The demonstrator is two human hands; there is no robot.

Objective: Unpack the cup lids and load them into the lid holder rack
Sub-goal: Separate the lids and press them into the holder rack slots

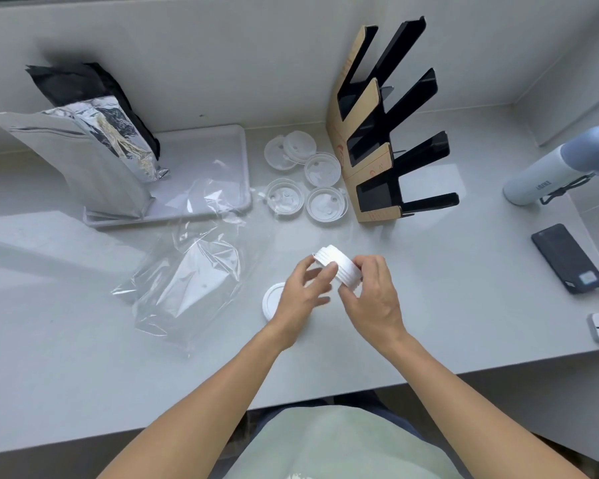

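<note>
Foil bags (94,146) stand at ten o'clock, leaning on a white tray (208,160), with a crumpled clear plastic wrapper (191,288) lying on the counter (66,357) at about nine o'clock of the hands. A single white lid (270,300) lies flat on the counter, partly hidden under the left hand (300,300). That hand's fingers are loosely curled, thumb and fingertips touching the left end of a stack of white lids (338,267). The right hand (372,302) grips the stack's right end, fingers wrapped round its ribbed side, holding it tilted above the counter. At twelve o'clock five clear lids (305,178) lie loose, just beside the cardboard-and-black lid holder rack (384,133). At three o'clock sit a bottle (554,167) and phone (567,259).
</note>
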